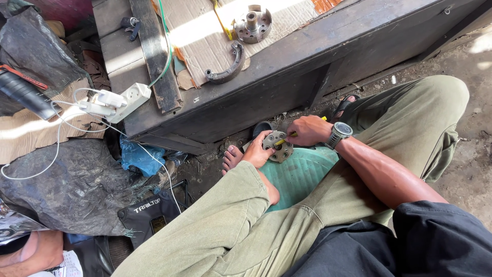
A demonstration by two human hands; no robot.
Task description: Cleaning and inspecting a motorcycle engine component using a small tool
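Seated low, metal disc (277,146) propped on the edge of a green plastic stool (302,174) for support. Left hand (258,152) clamped round its rim to steady it; right hand (307,130) pinching a yellow-handled tool (285,138) (tip at the disc's face). Similar disc (252,23) on the bench (287,77).

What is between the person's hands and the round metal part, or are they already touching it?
Nothing visible is in the way. The left hand grips the round metal part by its left edge, holding it on the green plastic stool. The right hand presses a yellow-handled tool onto the part's face.
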